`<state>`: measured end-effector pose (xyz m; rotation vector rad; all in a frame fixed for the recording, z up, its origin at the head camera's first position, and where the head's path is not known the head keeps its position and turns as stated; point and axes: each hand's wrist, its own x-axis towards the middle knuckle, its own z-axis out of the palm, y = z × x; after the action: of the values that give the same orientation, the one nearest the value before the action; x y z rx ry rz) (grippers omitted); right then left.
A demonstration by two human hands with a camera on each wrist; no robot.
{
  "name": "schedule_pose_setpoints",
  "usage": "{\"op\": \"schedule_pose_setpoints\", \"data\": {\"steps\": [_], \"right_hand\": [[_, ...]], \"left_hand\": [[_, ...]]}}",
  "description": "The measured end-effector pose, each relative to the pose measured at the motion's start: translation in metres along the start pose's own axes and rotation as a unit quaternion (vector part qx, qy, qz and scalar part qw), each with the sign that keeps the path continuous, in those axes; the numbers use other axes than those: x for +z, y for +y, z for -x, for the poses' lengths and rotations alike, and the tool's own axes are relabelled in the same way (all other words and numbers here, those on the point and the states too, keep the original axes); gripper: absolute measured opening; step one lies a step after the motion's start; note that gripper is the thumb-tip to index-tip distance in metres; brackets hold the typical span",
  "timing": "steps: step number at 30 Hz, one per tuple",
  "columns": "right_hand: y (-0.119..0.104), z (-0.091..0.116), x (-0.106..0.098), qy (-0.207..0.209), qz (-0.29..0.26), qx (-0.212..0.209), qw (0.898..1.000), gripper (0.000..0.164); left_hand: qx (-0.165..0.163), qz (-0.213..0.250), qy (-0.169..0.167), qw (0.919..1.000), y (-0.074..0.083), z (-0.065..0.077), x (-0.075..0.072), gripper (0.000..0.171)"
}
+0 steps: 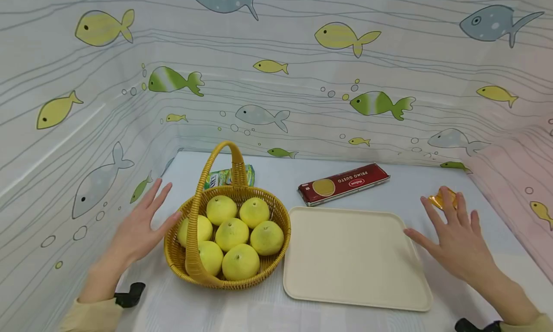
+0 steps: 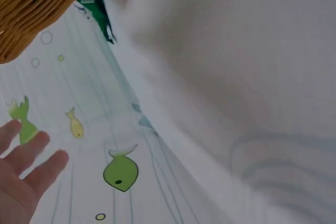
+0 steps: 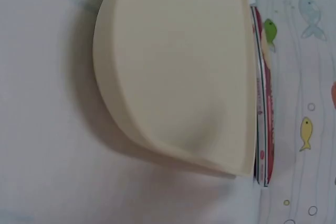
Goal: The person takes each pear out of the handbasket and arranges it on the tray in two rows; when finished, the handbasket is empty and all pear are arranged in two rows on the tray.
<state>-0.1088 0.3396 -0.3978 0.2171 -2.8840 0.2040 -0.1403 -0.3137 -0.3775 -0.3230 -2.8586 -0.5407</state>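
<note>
My left hand (image 1: 140, 231), fingers spread, hovers at the left side of a yellow wicker basket (image 1: 174, 262) with a tall arched handle. Several round yellow-green citrus fruits (image 1: 232, 234) lie inside the basket. In the left wrist view, fingers (image 2: 47, 169) show at the lower left, with the basket wall (image 2: 47, 3) above. On the other side, my right hand (image 1: 460, 245) is spread beside the right edge of a cream rectangular tray (image 1: 354, 260), holding nothing. A small shiny orange packet (image 1: 436, 201) lies beyond its fingertips, partly covered by them. The right wrist view shows the tray (image 3: 178, 66) bare.
Behind the tray lies a long dark red "Primo Gusto" packet (image 1: 345, 183). A green packet (image 1: 222, 177) sits behind the basket, partly hidden by the handle. Fish-printed cloth walls (image 1: 302, 92) close in the white table at the back and sides.
</note>
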Motion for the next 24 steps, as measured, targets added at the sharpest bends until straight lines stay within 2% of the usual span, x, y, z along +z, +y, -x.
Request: {"op": "schedule_pose_setpoints", "data": {"steps": [3, 6, 8, 11, 13, 15, 19, 22, 24], "right_hand": [[-0.008, -0.002, 0.002, -0.007, -0.048, -0.013, 0.999, 0.092], [-0.019, -0.005, 0.003, -0.024, -0.092, -0.011, 0.995, 0.091], [-0.027, -0.008, 0.003, -0.033, -0.113, -0.010, 0.993, 0.090], [-0.038, -0.013, 0.002, -0.042, -0.138, -0.009, 0.989, 0.089], [-0.045, -0.016, 0.002, -0.046, -0.154, -0.007, 0.987, 0.087], [-0.052, -0.019, 0.002, -0.053, -0.171, -0.004, 0.984, 0.086], [-0.065, -0.025, 0.004, -0.061, -0.196, -0.002, 0.979, 0.082], [-0.075, -0.029, 0.008, -0.056, -0.218, -0.009, 0.974, 0.079], [-0.082, -0.032, 0.012, -0.048, -0.232, -0.017, 0.971, 0.076]], "left_hand": [[0.005, 0.089, -0.019, 0.9958, -0.005, -0.002, 0.004, 0.076], [0.024, 0.184, -0.042, 0.9818, -0.011, -0.004, 0.008, 0.075], [0.038, 0.249, -0.071, 0.9652, -0.016, -0.005, 0.010, 0.075], [0.067, 0.329, -0.119, 0.9343, -0.022, -0.007, 0.013, 0.073], [0.086, 0.364, -0.147, 0.9160, -0.026, -0.008, 0.015, 0.072], [0.106, 0.381, -0.162, 0.9040, -0.030, -0.010, 0.017, 0.073], [0.145, 0.426, -0.184, 0.8740, -0.037, -0.012, 0.022, 0.077], [0.156, 0.445, -0.197, 0.8595, -0.041, -0.013, 0.024, 0.080], [0.150, 0.448, -0.203, 0.8576, -0.043, -0.013, 0.024, 0.081]]}}
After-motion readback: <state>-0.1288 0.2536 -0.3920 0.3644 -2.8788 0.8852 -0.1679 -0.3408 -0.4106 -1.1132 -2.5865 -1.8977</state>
